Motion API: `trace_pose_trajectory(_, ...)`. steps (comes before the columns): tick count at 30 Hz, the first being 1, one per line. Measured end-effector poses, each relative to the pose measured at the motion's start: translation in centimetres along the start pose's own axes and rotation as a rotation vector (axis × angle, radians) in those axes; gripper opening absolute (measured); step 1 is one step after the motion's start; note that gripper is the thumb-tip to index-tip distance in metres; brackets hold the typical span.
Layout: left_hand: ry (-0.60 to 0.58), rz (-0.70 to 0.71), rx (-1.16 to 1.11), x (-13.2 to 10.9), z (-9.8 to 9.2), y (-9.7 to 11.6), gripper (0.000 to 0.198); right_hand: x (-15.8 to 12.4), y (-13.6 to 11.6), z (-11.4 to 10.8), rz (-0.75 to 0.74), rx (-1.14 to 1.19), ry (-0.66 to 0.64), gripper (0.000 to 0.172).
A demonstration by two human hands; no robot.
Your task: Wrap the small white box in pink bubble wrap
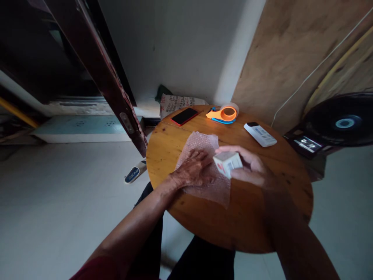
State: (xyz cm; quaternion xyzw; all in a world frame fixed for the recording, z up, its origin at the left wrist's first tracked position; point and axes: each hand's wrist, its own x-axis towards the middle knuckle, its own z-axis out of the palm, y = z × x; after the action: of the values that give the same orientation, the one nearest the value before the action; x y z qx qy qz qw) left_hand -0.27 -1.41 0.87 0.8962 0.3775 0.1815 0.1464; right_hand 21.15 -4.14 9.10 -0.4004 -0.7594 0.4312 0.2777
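At your far left, a pale blue-green step (87, 125) runs along the wall, and a slipper (134, 174) lies on the floor just beside the round wooden table (160, 155). Near that table's far edge rests a red-edged phone (184, 116), its dark screen up, with a printed sack (175, 103) behind it. Your left hand (194, 168) lies palm down, fingers somewhat spread and gripping nothing, pressing on the sheet of bubble wrap (217, 194) spread flat on the wood. Beyond the wrap sits an orange tape dispenser (217, 113) with blue parts. Your right hand (252, 169) holds a small white box (225, 162) between thumb and fingers, tilted, over the right side of the wrap. Farther right, a white device (260, 135) with a dark end lies on the tabletop, and a black fan (345, 122) stands past the table's edge.
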Motion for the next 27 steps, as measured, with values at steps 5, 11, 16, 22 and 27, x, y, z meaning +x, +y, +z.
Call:
trace_pose_trajectory(5, -0.114, -0.001, 0.010, -0.2, -0.2, -0.5, 0.065, 0.6, 0.1, 2.0, -0.124, 0.078, -0.353, 0.052)
trace_pose_trajectory(11, -0.089, -0.032, -0.032, -0.2, 0.3, -0.7, 0.079, 2.0, 2.2, 2.5, -0.010, 0.154, -0.303, 0.050)
trace_pose_trajectory(16, -0.015, -0.028, -0.045, 0.2, 0.0, 0.3, 0.071, 1.7, 2.5, 1.5, 0.109, 0.055, -0.174, 0.049)
trace_pose_trajectory(22, 0.122, -0.078, -0.045, 0.2, -0.4, -0.4, 0.054, 2.4, 3.2, 1.9, 0.223, -0.228, 0.121, 0.048)
trace_pose_trajectory(27, 0.245, -0.304, -0.030, 0.4, -0.5, -1.0, 0.031, 2.7, 4.6, 2.7, 0.136, -0.373, 0.169, 0.062)
